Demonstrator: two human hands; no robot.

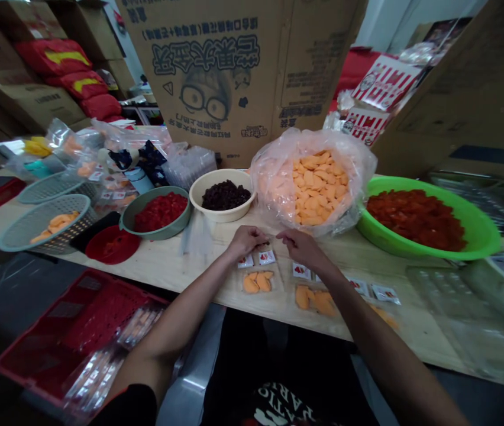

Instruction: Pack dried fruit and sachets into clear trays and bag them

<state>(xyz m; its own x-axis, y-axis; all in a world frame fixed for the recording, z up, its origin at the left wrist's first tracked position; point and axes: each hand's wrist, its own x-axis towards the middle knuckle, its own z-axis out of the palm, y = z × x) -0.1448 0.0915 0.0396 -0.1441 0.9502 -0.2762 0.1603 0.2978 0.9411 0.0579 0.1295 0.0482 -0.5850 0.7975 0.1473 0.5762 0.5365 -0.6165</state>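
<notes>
Near the front edge of the tabletop, the left hand is curled narrow, its fingers pointing right. The right hand curves back to the left, and the two almost meet; whether either holds something small, I cannot tell. Just below them, small white-and-red sachets lie in a loose row along that edge, beside clear bags of orange slices. Behind the hands, from left to right, are a grey-green bowl of red pieces, a cream bowl of dark raisins and a green basin.
</notes>
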